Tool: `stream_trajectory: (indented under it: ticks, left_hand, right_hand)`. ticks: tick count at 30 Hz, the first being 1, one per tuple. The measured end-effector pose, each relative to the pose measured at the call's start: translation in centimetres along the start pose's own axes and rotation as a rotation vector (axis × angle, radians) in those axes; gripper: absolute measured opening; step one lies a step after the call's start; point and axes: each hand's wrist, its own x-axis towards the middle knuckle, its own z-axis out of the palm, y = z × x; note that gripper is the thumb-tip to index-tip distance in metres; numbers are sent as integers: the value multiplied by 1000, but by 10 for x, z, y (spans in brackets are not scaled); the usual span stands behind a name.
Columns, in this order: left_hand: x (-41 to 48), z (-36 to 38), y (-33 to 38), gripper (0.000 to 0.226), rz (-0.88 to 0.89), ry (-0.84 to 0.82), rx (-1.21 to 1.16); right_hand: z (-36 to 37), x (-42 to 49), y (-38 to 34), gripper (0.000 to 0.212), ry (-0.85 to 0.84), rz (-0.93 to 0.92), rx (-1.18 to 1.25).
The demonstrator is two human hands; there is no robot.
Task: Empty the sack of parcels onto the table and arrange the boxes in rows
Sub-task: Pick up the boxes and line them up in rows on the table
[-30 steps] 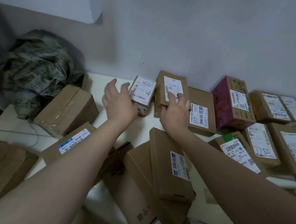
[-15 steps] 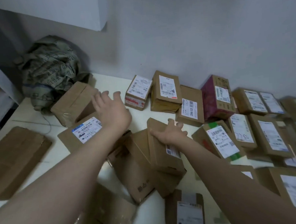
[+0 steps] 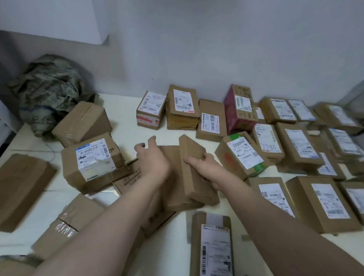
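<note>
In the middle of the white table lies a loose pile of brown boxes. My right hand grips a flat brown box by its right edge and holds it tilted on its side. My left hand hovers just left of that box, over another brown box, with its fingers spread and holding nothing. The crumpled grey-green sack sits at the back left corner. Labelled boxes stand in rows along the wall and down the right side, among them a dark red box.
Unsorted boxes lie at the left: a labelled box, a plain box by the sack and a flat carton near the table's left edge. A long labelled parcel lies at the front. The wall runs close behind the back row.
Both hands drew back from the boxes in the back row. The right hand came down onto the flat box in the middle pile and took hold of it; the left hand moved beside it.
</note>
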Motion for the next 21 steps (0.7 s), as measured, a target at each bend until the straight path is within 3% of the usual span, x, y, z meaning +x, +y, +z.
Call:
stream_trajectory:
  ticks: [2, 4, 7, 10, 13, 15, 18, 21]
  left_hand:
    - [-2, -3, 2, 71, 50, -5, 66]
    - [-7, 1, 2, 69, -47, -59, 164]
    - [-17, 18, -8, 63, -235, -218, 213]
    - [-26, 37, -18, 56, -301, -326, 157]
    - [-29, 43, -22, 72, -302, -293, 10]
    - [-30, 41, -16, 62, -281, -226, -94]
    - [-29, 31, -6, 65, -257, -15, 80]
    - [-39, 25, 5, 62, -211, 72, 220]
  right_hand:
    - [-4, -5, 0, 103, 188, -52, -202]
    - [-9, -10, 6, 88, 310, -63, -444]
    - [-6, -13, 21, 82, 209, -1, -542]
    - [1, -15, 39, 86, 122, 42, -628]
    - [-3, -16, 50, 83, 109, -4, -640]
    - [-9, -15, 56, 70, 123, -11, -569]
    - [-15, -17, 65, 54, 137, -16, -578]
    - [-13, -21, 68, 48, 146, -90, -653]
